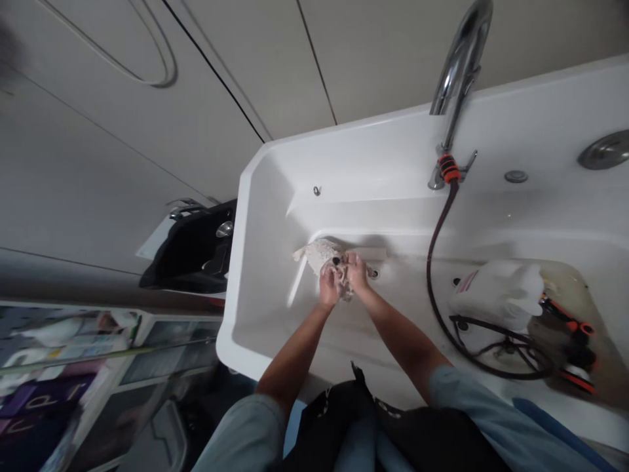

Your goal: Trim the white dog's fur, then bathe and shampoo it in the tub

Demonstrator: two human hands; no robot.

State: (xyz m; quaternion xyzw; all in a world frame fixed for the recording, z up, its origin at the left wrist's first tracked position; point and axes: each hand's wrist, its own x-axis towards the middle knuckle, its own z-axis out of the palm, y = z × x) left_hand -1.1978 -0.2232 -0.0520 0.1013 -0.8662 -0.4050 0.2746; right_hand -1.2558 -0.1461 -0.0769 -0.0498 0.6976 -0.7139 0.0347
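Observation:
Low in a white sink basin, both my hands are on a pale, crumpled, wet-looking cloth. My left hand has its fingers curled into the near side of the cloth. Beside it, my right hand grips the bunched right part. A small round black thing shows on the cloth between my hands; I cannot make out what it is. The drain lies just right of my right hand.
A chrome faucet rises at the back, with a dark hose looping down into the basin. A whitish plastic container and a black-and-orange tool lie at the right. Left of the basin stands a black sink; shelves hold bottles.

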